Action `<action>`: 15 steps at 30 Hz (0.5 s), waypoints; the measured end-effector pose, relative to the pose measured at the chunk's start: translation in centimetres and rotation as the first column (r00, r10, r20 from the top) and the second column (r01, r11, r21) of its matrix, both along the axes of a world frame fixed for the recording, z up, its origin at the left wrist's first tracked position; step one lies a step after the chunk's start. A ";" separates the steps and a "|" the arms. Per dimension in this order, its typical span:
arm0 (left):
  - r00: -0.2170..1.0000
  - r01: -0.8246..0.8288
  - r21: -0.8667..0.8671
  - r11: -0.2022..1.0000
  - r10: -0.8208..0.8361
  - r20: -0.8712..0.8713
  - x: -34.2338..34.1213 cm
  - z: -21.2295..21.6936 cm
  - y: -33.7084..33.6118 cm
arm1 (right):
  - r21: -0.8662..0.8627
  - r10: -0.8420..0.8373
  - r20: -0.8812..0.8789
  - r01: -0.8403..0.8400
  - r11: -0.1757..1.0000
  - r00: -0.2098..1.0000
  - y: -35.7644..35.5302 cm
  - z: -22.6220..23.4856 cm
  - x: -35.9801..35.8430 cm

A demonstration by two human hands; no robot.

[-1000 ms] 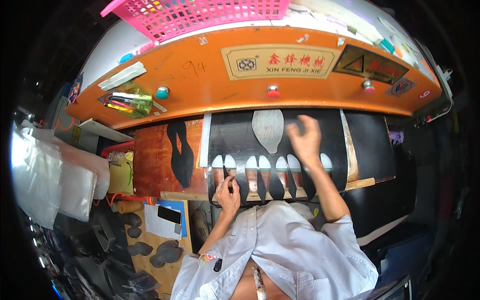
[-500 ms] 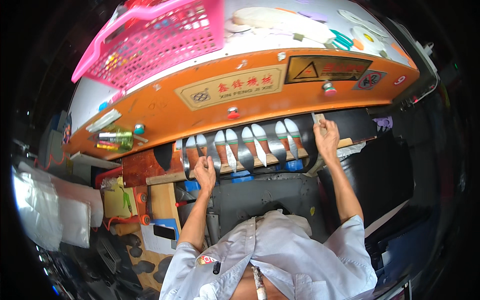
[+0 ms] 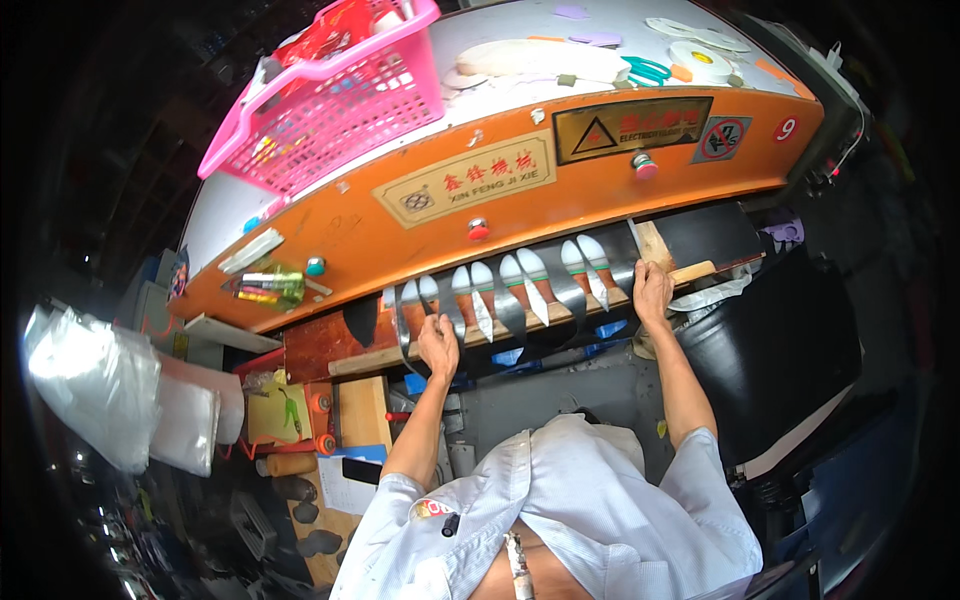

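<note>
In front of me, a black sheet (image 3: pixel 510 318) with leaf-shaped openings lies across a reddish-brown board (image 3: pixel 310 345) under the orange machine front. Pale, white-tipped pieces (image 3: pixel 526 265) with green lines stand out in pairs along it, with pointed whitish parts below some of them. My left hand (image 3: pixel 438 345) is closed at the sheet's near edge toward its left end, fingers pinched on a dark strip. My right hand (image 3: pixel 653 288) curls closed at the sheet's right end, just below a light wooden block (image 3: pixel 655 247). The fingertips of both hands are partly hidden.
The orange machine front (image 3: pixel 350 235) carries red and green buttons. On its top stand a pink basket (image 3: pixel 335 105) and teal scissors (image 3: pixel 648 70). Plastic bags (image 3: pixel 95 385) hang at left above a phone (image 3: pixel 361 471). Black material (image 3: pixel 770 350) drapes at right.
The view has shifted and turned slightly. My right hand has come nearer to me, off the wooden block, which now shows above it. My left hand stays by the same left part of the sheet.
</note>
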State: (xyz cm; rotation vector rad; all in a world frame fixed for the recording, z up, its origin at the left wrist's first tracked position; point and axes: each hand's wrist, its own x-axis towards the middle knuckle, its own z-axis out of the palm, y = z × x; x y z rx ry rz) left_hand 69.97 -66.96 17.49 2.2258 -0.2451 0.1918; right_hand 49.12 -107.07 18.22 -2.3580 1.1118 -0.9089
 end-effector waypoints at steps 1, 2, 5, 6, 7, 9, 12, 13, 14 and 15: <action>1.000 0.023 0.004 1.000 -0.023 0.003 0.0 0.1 0.2 | -0.006 0.014 -0.027 -0.014 1.000 1.000 -0.1 0.0 -0.1; 0.999 0.042 -0.025 0.999 -0.043 -0.008 0.0 0.1 0.5 | 0.028 0.030 -0.055 -0.028 0.999 0.998 -0.3 -0.2 -0.2; 0.993 0.097 -0.104 0.990 -0.103 -0.054 -0.5 -0.3 1.5 | 0.037 0.060 -0.127 -0.056 0.998 0.990 -0.2 -1.1 -1.2; 0.992 0.104 -0.110 0.988 -0.111 -0.060 -1.1 -0.6 2.0 | 0.008 0.063 -0.138 -0.062 0.998 0.988 0.1 -1.5 -1.9; 0.991 0.109 -0.122 0.987 -0.117 -0.066 -1.8 -0.9 2.6 | -0.043 0.065 -0.150 -0.072 0.996 0.987 0.4 -1.8 -2.7; 0.988 0.129 -0.151 0.980 -0.140 -0.063 -3.5 -1.5 3.6 | -0.010 0.108 -0.136 -0.110 0.994 0.985 1.4 -2.2 -4.8; 0.986 0.116 -0.150 0.982 -0.132 -0.100 -7.5 -1.7 5.6 | 0.213 0.072 -0.065 -0.057 0.975 0.995 3.9 -1.3 -8.3; 0.969 0.083 -0.158 0.984 -0.117 -0.217 -8.6 -1.5 6.3 | 0.350 0.023 -0.013 -0.016 0.937 1.000 4.9 -0.8 -8.8; 0.983 0.090 -0.154 0.984 -0.113 -0.146 -9.6 -1.0 6.9 | 0.289 -0.052 -0.125 0.086 0.953 0.991 6.1 0.4 -8.9; 0.989 0.096 -0.140 0.985 -0.110 -0.097 -10.1 -0.4 7.2 | 0.047 -0.145 -0.199 0.158 0.986 0.969 7.8 1.3 -7.9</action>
